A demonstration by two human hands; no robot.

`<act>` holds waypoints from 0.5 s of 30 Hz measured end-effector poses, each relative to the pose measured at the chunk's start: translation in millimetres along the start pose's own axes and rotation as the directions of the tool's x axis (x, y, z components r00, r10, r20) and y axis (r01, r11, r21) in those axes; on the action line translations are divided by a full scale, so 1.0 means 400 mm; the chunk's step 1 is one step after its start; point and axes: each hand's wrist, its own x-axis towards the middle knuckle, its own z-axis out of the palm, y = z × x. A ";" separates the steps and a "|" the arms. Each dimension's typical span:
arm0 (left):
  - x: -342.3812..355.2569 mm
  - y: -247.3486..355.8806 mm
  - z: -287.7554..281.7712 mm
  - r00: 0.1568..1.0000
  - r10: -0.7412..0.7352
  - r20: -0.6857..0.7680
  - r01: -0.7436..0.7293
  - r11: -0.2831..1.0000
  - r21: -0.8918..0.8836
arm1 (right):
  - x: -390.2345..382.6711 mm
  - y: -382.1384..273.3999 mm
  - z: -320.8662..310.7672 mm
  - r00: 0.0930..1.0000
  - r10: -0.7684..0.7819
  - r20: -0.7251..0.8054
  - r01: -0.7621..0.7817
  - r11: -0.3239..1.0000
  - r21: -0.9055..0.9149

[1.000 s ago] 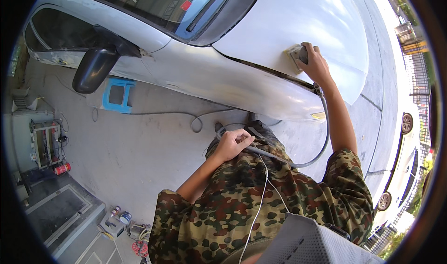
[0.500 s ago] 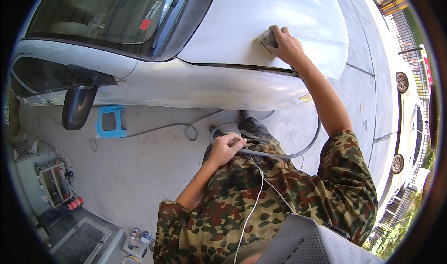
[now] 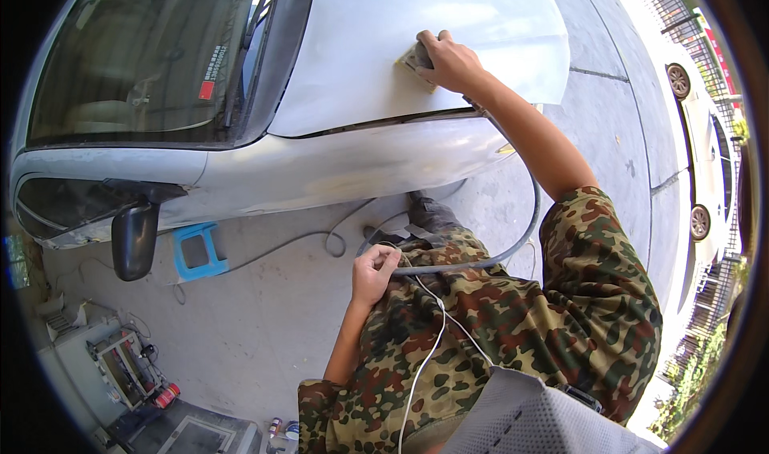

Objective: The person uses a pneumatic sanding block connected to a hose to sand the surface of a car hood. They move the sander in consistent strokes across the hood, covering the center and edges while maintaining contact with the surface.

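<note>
My right hand [image 3: 451, 63] is closed around a hand-held sander [image 3: 416, 58] with a dusty, yellowish pad. The pad rests on the white, dull-finished hood [image 3: 368, 21] of a car, near the hood's side edge. A grey hose [image 3: 473, 266] runs from beside my right wrist, loops down and crosses in front of my waist. At its near end my left hand [image 3: 373, 274] has its fingers closed on the hose, close to my shirt. The fender [image 3: 344, 163] below the hood shows patchy white and grey areas.
A black side mirror [image 3: 134, 242] juts out from the car at left. Beside it on the floor stands a blue stool [image 3: 200, 254], with hose trailing past. Equipment with a red canister [image 3: 167, 395] sits at lower left. Another white car [image 3: 709, 145] is parked at far right.
The view has turned, so the car sits further left. My right hand and the sander remain on the hood, somewhat closer to the windshield. My left hand keeps hold of the hose.
</note>
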 end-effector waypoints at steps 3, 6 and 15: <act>0.018 0.002 -0.002 1.000 -0.005 0.029 0.004 1.000 0.021 | -0.014 0.123 -0.014 0.986 0.166 -0.007 -0.166 0.985 -0.041; 0.031 0.003 -0.006 1.000 0.005 0.031 -0.007 0.998 0.062 | -0.035 0.235 -0.027 0.965 0.258 -0.043 -0.260 0.964 -0.055; 0.045 -0.025 -0.017 0.997 -0.001 0.079 -0.003 0.999 0.047 | -0.071 0.347 -0.028 0.913 0.406 -0.031 -0.407 0.910 -0.076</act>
